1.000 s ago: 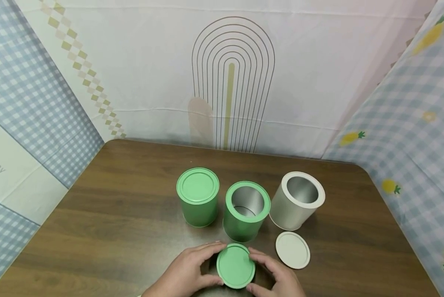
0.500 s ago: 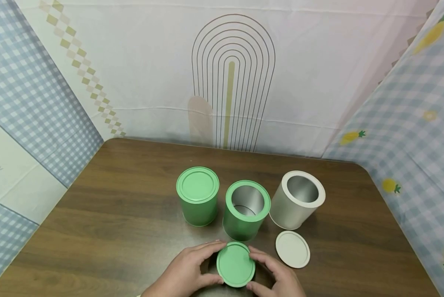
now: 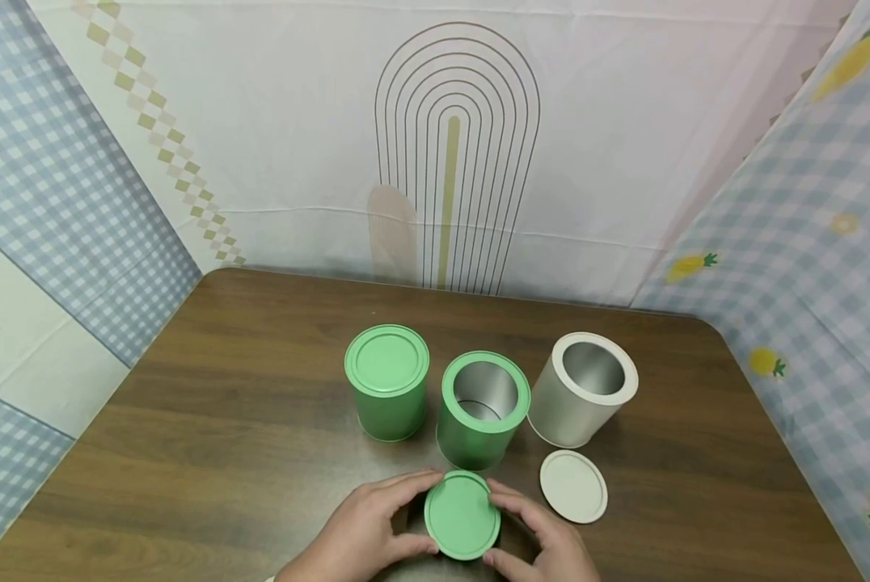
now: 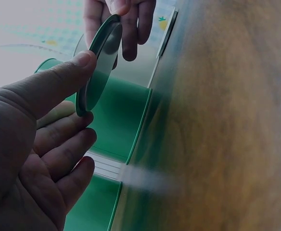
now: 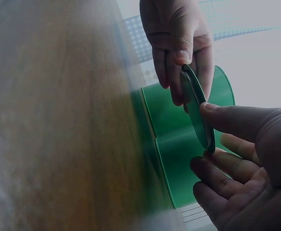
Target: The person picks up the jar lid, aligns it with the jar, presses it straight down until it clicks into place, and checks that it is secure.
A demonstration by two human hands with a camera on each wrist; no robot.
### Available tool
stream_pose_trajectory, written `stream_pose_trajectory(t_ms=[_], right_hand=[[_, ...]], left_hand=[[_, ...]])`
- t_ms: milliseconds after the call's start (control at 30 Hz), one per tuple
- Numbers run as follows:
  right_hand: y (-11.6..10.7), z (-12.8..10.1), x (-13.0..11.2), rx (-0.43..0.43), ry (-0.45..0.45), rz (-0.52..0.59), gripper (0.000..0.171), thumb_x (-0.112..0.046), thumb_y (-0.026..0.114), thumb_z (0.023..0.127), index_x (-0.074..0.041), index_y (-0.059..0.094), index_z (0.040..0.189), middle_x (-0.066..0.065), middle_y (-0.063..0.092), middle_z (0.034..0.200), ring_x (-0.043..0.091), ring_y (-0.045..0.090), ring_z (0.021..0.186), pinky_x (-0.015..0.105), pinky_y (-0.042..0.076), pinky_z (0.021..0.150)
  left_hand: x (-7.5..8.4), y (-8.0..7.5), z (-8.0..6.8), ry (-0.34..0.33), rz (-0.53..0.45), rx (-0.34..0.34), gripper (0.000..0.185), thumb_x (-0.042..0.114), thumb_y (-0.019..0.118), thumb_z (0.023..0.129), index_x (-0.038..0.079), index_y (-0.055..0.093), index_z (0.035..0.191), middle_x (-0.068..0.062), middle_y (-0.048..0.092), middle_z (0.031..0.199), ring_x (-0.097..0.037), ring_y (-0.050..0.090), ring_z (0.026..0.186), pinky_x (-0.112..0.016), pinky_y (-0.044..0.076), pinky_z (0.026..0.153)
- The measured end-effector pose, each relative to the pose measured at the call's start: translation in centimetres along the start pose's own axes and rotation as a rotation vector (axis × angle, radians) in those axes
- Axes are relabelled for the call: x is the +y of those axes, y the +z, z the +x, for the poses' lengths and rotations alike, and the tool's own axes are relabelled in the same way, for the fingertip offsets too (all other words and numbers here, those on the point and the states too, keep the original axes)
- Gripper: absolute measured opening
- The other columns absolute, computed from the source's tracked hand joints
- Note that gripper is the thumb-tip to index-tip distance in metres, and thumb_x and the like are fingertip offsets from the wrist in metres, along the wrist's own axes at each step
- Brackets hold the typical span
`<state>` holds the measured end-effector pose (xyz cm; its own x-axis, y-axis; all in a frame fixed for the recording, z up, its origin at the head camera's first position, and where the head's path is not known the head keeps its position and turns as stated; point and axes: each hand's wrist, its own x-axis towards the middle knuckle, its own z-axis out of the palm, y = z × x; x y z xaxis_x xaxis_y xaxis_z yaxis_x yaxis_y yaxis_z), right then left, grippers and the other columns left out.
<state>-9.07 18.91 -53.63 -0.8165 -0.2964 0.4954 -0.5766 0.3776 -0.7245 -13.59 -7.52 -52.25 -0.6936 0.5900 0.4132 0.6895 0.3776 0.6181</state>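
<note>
Both hands hold a round green lid [image 3: 462, 516] by its rim, above the table in front of an uncovered green can [image 3: 479, 444]. The left hand [image 3: 365, 525] grips the lid's left side between thumb and fingers. On the opposite side, the right hand [image 3: 544, 533] pinches the rim the same way. The wrist views show the lid [image 4: 101, 67] raised off the wood, its metallic underside facing the table. Behind the lid in the right wrist view stand the green cans [image 5: 179, 168]. The open can's silvery inside shows from above.
A second green can [image 3: 390, 404] with its lid on stands to the left of the uncovered one. To the right is an uncovered white can [image 3: 562, 412], with a white lid [image 3: 573, 487] lying on the brown wooden table [image 3: 209, 404] before it. Patterned cloths [image 3: 297, 121] hang around the table.
The hands keep the same grip on the green lid. The whole head view has shifted slightly upward; the cans and the white lid stay where they were.
</note>
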Motion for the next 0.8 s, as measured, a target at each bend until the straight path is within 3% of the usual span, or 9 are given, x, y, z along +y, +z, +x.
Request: stream_pose_trajectory(t_ms=[533, 800], right_hand=[[0.10, 0.08, -0.05, 0.021, -0.002, 0.007, 0.060, 0.001, 0.090, 0.068, -0.006, 0.065, 0.123, 0.015, 0.066, 0.130, 0.009, 0.060, 0.123, 0.012, 0.046, 0.096], [0.15, 0.09, 0.17, 0.036, -0.057, 0.022, 0.063, 0.005, 0.089, 0.067, -0.003, 0.064, 0.124, 0.018, 0.065, 0.130, 0.011, 0.059, 0.125, 0.014, 0.046, 0.097]], left_hand=[[-0.01, -0.08, 0.09, 0.031, -0.038, 0.008, 0.067, 0.039, 0.080, 0.083, 0.016, 0.057, 0.141, 0.005, 0.062, 0.135, -0.011, 0.061, 0.121, -0.032, 0.053, 0.098], [0.07, -0.10, 0.13, 0.055, -0.037, 0.026, 0.068, 0.037, 0.080, 0.082, 0.014, 0.057, 0.142, 0.002, 0.062, 0.138, -0.013, 0.062, 0.122, -0.033, 0.053, 0.097]])
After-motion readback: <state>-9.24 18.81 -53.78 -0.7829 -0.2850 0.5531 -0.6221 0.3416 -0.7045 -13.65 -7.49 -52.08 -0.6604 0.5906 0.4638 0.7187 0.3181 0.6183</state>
